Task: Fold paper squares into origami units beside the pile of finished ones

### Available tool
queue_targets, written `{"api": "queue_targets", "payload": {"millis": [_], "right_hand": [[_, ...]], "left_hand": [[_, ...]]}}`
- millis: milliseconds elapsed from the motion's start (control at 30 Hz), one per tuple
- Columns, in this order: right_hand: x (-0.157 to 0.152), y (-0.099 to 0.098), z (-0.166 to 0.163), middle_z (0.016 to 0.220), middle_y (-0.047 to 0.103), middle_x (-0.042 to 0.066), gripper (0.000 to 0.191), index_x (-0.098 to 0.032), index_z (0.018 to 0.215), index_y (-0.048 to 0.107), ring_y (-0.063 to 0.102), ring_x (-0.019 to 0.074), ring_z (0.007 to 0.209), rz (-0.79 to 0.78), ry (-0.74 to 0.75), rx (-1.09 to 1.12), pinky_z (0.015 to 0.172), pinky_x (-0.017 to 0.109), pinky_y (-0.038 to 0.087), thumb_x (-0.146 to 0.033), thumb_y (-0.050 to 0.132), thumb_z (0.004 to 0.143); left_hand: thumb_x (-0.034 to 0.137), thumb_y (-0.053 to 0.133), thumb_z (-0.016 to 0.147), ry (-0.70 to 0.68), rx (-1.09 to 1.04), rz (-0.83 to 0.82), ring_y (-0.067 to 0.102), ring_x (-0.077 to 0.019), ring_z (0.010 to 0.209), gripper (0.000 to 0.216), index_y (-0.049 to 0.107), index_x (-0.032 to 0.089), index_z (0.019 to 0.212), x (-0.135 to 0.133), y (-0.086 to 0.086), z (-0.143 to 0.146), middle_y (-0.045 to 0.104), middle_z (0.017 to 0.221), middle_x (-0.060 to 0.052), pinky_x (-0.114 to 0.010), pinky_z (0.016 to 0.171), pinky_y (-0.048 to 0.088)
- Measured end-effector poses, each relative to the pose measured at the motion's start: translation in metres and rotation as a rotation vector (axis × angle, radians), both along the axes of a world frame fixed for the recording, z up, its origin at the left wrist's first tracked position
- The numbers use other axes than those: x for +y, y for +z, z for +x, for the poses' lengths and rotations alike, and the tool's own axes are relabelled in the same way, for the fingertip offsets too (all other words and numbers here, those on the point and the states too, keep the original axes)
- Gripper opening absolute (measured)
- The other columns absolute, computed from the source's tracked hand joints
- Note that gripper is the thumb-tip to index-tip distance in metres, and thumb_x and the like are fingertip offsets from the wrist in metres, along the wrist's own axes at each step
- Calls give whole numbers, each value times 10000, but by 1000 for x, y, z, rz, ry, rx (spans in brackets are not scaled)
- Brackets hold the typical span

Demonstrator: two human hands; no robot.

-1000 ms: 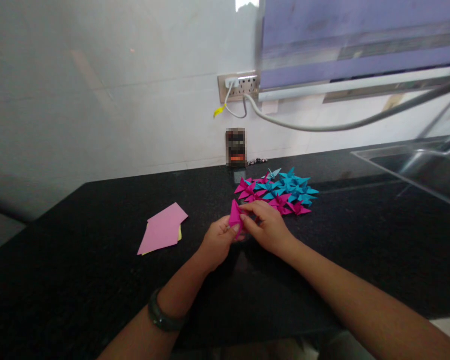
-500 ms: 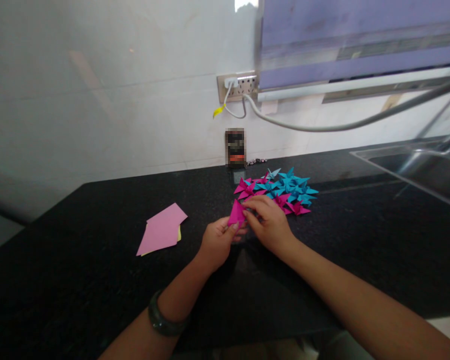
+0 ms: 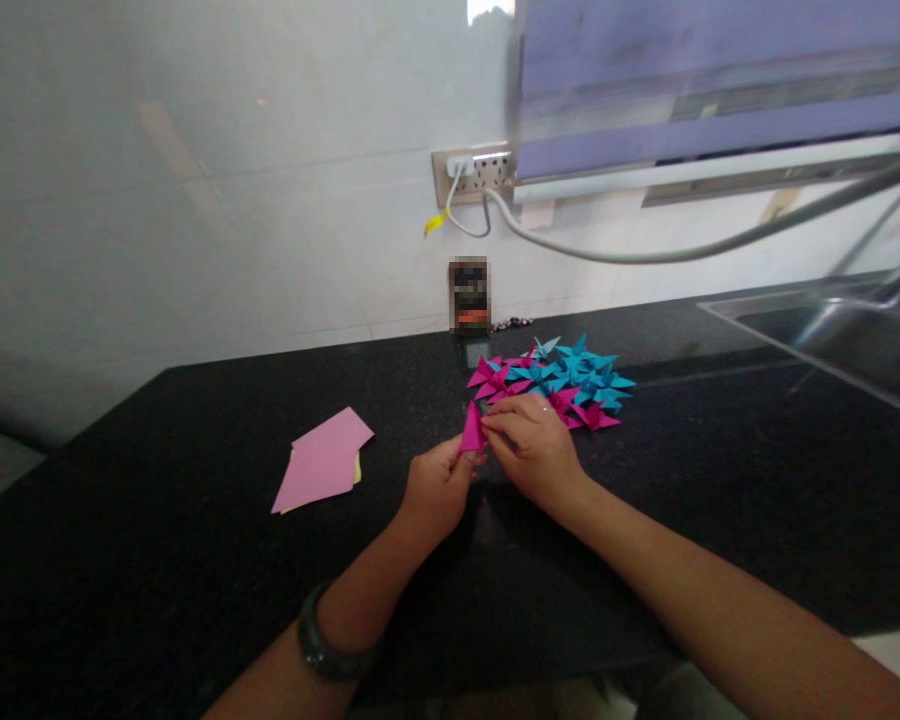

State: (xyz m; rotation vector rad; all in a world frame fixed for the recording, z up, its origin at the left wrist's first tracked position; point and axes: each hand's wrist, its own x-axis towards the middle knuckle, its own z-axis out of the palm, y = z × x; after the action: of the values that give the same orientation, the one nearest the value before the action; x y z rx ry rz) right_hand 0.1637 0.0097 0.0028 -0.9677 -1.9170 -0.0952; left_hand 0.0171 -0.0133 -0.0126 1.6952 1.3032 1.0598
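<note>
A folded piece of magenta origami paper [image 3: 472, 429] is held up between my two hands, above the dark counter. My left hand [image 3: 436, 488] pinches its lower part, with the fingers closed around it. From the right, my right hand [image 3: 534, 440] grips its right edge between thumb and fingertips; that edge is partly hidden by the fingers. Just behind my right hand lies a cluster of folded paper cranes, several magenta cranes [image 3: 495, 380] at the left and front and several blue cranes [image 3: 581, 370] at the back and right.
A stack of pink paper sheets [image 3: 326, 460] with a yellow edge showing lies to the left on the black countertop [image 3: 157, 560]. Against the wall stands a small blurred-out box [image 3: 470, 297] by a bead string [image 3: 511, 324]. A sink [image 3: 832, 330] is at right, under a grey hose [image 3: 630, 257].
The magenta paper has turned and now shows a narrower face. The fingers of both hands have shifted slightly on it. The cranes and the sheets stay where they were.
</note>
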Motion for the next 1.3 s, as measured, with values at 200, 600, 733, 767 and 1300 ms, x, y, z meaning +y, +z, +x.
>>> {"api": "queue_targets", "payload": {"millis": [200,600,733,767,1300], "right_hand": [[1,-1,0,810,614,73,132,-172,799,648,516,191,813,-47,-32,-7,722,332,434,-177,518,777],[-1,-2,-6,899,616,91,235,-176,976,646,497,209,844,-44,-79,-144,725,345,443,-205,471,821],[-2,-2,-8,927,617,86,256,-171,1022,627,498,208,861,-69,-82,-148,747,338,442,-206,465,826],[-2,-2,-8,927,619,84,255,-171,1019,628,497,206,861,-67,-81,-151,748,335,442,-207,463,828],[-2,-4,-9,914,616,82,171,-163,890,647,486,207,871,-60,-26,-103,749,329,430,-163,508,790]], "left_hand": [[323,437,807,18,77,53,623,-179,719,293,646,190,964,1,-2,-2,671,750,-38,-258,628,472],[290,415,823,61,261,185,619,-181,713,265,646,188,905,-2,5,-3,680,787,-45,-259,649,432],[302,405,829,65,205,143,624,-182,721,277,636,187,929,-1,3,-3,679,810,-44,-262,650,449],[307,405,828,65,184,128,626,-182,724,279,635,186,930,-1,3,-3,679,816,-44,-263,653,455],[335,451,801,65,-26,7,641,-192,730,326,625,155,1010,1,-1,1,687,830,-52,-279,633,507]]}}
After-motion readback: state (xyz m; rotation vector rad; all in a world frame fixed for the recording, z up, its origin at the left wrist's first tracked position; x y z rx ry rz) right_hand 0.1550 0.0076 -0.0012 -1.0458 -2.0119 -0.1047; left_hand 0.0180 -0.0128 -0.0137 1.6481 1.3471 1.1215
